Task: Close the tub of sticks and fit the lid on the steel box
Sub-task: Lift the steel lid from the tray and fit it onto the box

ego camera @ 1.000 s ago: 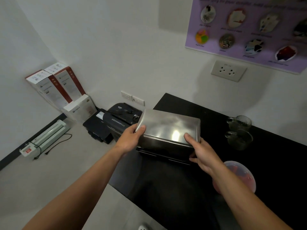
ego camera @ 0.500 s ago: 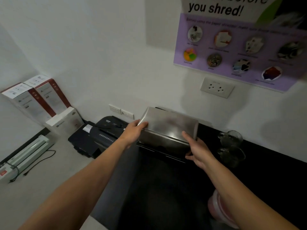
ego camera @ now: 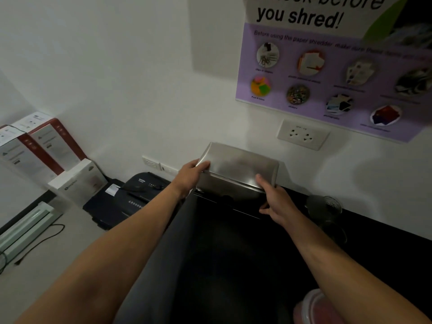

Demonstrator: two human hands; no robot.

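Reaching forward with both bare arms nearly straight, a person holds a steel lid (ego camera: 238, 167) at the far end of a black bench (ego camera: 233, 265), close to the white wall. The left hand (ego camera: 190, 177) grips the lid's left end, thumb on top near the corner and fingers curled out of sight beneath it. The right hand (ego camera: 277, 202) takes the near right edge, thumb pressed on the lid's top and fingers folded below, so both grips are clamped on the lid. It tilts with its far edge raised, over the steel box (ego camera: 218, 187), whose pale side shows under the near rim; whether the lid is seated cannot be told. Clear glass cups (ego camera: 326, 206) stand just right of the right hand, against the wall. At the bottom right corner, partly hidden by the right forearm, sits the plastic tub (ego camera: 313, 309), its contents pinkish under a clear cover. A black paper shredder (ego camera: 131, 195) sits on the floor left of the bench, with white and red boxes (ego camera: 46, 148) stacked in the corner. A wall socket (ego camera: 302, 134) and a purple shredder poster (ego camera: 327, 73) hang above.
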